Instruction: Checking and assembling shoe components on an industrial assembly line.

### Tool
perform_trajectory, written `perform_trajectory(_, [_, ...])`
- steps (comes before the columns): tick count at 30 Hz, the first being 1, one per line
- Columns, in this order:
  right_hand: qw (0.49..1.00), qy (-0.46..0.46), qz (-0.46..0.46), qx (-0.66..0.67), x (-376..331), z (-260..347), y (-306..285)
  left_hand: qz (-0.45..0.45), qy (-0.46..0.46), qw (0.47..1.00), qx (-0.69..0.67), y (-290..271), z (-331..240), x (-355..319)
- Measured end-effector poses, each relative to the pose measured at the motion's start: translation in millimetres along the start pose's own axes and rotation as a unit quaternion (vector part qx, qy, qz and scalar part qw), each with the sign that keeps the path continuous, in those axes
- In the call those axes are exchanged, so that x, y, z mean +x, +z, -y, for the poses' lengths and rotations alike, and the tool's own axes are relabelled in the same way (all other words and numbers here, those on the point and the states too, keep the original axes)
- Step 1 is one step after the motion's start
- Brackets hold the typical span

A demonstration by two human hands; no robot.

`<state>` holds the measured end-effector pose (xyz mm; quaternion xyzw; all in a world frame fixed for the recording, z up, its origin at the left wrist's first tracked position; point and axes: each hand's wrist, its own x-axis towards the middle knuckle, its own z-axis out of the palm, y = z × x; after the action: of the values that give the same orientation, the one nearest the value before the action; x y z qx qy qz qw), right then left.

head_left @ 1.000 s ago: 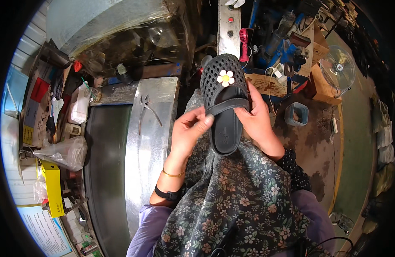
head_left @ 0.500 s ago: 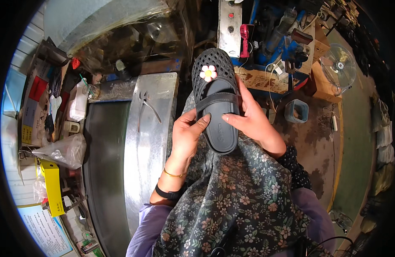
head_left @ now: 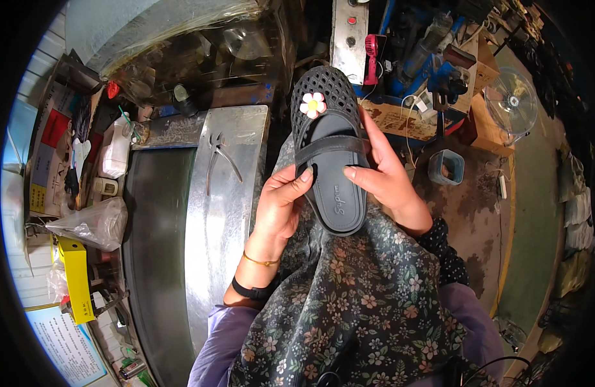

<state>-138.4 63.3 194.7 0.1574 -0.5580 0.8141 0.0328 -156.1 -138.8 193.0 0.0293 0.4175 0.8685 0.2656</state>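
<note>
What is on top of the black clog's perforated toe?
A small white flower charm sits on the black clog. Left hand and right hand hold its sides; its underside is hidden.

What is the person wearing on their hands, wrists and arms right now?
Both hands are bare, no gloves. The left hand has a thin gold bracelet and a black band above it, then a lilac sleeve. The right hand ends in a dark floral cuff.

Black perforated clog (head_left: 333, 164) between left hand (head_left: 279, 203) and right hand (head_left: 384, 177).
</note>
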Motion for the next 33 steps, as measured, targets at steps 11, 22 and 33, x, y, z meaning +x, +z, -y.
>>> perform_trajectory(11, [0.995, 0.003, -0.03, -0.094, -1.0, -24.9, 5.2, -0.086, 0.262, 0.876, 0.397, 7.4, 13.4, 0.8])
perform_trajectory(22, [0.942, 0.169, -0.259, 0.133, 4.2, -42.4, -12.3, -0.026, 0.467, 0.817, 0.337, 41.1, -50.8, -60.0])
perform_trajectory(33, [0.739, 0.05, 0.261, 0.619, 11.6, -44.9, -40.0, 0.671, 0.45, 0.579, 0.108, 81.6, -158.5, -144.3])
